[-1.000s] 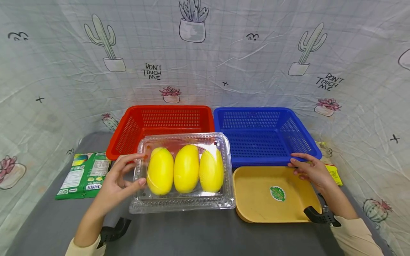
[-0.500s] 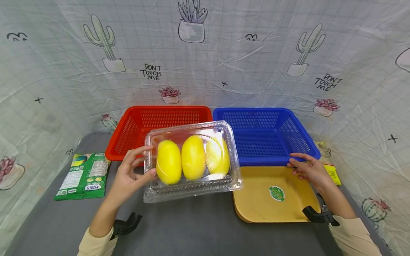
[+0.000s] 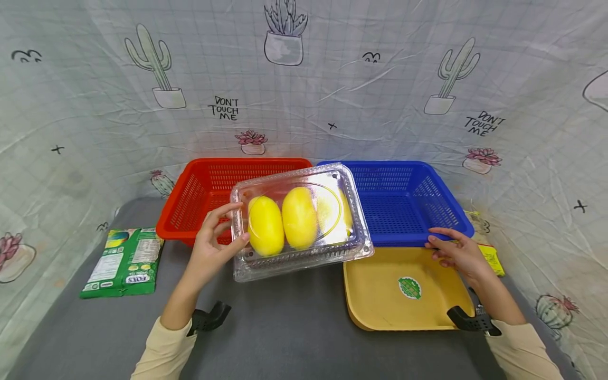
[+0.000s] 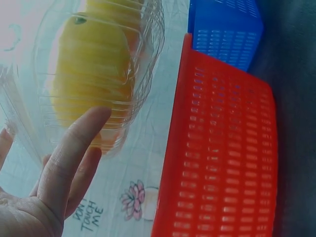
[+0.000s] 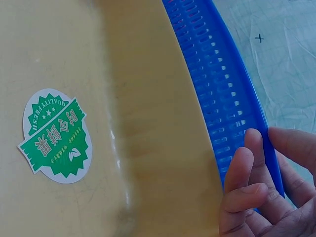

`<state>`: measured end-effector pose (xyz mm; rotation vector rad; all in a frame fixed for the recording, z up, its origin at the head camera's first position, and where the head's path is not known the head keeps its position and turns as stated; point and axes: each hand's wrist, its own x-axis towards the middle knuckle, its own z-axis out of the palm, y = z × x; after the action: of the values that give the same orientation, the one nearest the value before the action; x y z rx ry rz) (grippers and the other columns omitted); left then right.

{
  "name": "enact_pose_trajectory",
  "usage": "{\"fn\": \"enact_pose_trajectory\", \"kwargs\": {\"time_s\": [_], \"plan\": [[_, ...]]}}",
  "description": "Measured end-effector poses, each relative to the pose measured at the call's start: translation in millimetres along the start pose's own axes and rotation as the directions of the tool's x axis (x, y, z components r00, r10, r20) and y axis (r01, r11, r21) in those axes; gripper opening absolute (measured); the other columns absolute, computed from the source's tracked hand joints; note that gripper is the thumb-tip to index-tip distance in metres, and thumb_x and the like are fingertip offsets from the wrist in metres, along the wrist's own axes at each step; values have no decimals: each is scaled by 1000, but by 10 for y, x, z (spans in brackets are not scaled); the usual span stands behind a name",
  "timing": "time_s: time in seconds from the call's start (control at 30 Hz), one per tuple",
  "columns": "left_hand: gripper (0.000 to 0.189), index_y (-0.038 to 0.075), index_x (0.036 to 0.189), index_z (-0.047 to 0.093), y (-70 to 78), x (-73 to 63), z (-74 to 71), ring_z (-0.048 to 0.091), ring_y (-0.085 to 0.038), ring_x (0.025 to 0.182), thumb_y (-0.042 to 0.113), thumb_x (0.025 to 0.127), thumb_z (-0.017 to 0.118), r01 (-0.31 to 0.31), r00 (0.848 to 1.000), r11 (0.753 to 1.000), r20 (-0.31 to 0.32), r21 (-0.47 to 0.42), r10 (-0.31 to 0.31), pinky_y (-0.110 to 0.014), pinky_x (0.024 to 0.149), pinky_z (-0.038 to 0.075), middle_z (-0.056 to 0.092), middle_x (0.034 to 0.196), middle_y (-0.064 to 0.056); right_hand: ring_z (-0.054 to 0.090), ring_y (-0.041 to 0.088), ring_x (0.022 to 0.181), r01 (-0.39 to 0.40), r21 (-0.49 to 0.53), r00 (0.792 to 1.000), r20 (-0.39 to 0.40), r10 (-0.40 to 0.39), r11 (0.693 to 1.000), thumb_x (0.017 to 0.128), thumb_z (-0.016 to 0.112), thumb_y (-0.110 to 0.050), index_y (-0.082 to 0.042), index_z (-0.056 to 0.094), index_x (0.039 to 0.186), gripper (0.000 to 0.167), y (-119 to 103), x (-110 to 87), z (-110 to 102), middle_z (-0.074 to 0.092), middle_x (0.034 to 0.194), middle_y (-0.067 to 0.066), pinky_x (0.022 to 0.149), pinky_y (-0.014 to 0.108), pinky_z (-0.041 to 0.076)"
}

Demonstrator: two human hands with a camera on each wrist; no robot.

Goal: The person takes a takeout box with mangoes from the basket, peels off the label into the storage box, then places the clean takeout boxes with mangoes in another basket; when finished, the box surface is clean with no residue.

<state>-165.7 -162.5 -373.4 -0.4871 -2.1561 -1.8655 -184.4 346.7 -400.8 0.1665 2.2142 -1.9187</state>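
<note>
Nearest us, our left hand (image 3: 212,247) grips the left short end of the clear clamshell box (image 3: 301,220), thumb on the lid and fingers curled beneath. The box is lifted off the grey table (image 3: 285,338) and tilted; its long axis runs left to right, away from the fingers. Our right hand (image 3: 459,253) rests loosely curled on the blue basket (image 3: 404,203) rim, above the yellow tray (image 3: 380,295). Farther back sits the red basket (image 3: 199,195).

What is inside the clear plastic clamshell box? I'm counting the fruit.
The clear plastic clamshell box shows two yellow oval fruits plainly; a third at the right is blurred by lid glare. Anything beneath them is hidden.
</note>
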Motion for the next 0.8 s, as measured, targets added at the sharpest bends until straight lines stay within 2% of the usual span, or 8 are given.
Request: {"fn": "enact_pose_trajectory", "kwargs": {"time_s": [0.1, 0.3, 0.53, 0.67, 0.73, 0.8], "plan": [[58, 3, 136, 47, -9, 49, 37, 50, -34, 110, -7, 82, 67, 7, 1000, 1000, -1, -13, -7, -29, 64, 58, 41, 118, -4, 66, 11, 65, 4, 13, 1000, 3, -4, 1000, 97, 62, -23, -34, 64, 104, 13, 2, 1, 4, 73, 84, -7, 55, 21, 52], [58, 6, 136, 48, -11, 146, 110, 48, -36, 118, 1, 82, 70, 15, 1000, 1000, -9, 22, -15, -26, 68, 58, 42, 128, -8, 66, 12, 65, 3, 50, 1000, 14, -3, 999, 97, 61, -22, -33, 65, 104, 14, 9, 10, 6, 73, 84, -6, 55, 21, 51], [59, 8, 136, 49, 22, 295, 245, 47, -36, 121, 6, 82, 72, -16, 1000, 999, 12, 38, 15, -24, 70, 57, 42, 133, -13, 66, 13, 65, 1, 61, 1000, 14, -2, 998, 97, 61, -22, -31, 65, 106, 14, 14, 3, 1, 73, 85, -5, 54, 21, 51], [60, 8, 136, 50, 24, 372, 325, 45, -28, 121, 7, 81, 73, -39, 999, 998, -3, 41, 39, -27, 88, 54, 44, 134, -11, 66, 13, 66, 6, 66, 1000, 19, -7, 998, 97, 61, -22, -32, 65, 105, 14, 19, 6, -4, 73, 85, -4, 54, 21, 50], [60, 8, 136, 49, 22, 416, 364, 43, -23, 120, 8, 81, 72, -51, 999, 998, -11, 29, 51, -33, 99, 48, 45, 136, -9, 66, 13, 65, 8, 64, 1000, 16, -10, 998, 97, 61, -22, -32, 65, 105, 13, 21, 8, -6, 73, 85, -4, 54, 21, 50], [60, 8, 137, 49, 20, 460, 404, 41, -20, 118, 9, 82, 72, -58, 998, 998, -18, 10, 58, -42, 104, 45, 45, 135, -9, 66, 13, 65, 6, 66, 1000, 13, -7, 998, 97, 62, -22, -32, 65, 105, 13, 20, 9, -5, 73, 85, -4, 53, 21, 50]]}}
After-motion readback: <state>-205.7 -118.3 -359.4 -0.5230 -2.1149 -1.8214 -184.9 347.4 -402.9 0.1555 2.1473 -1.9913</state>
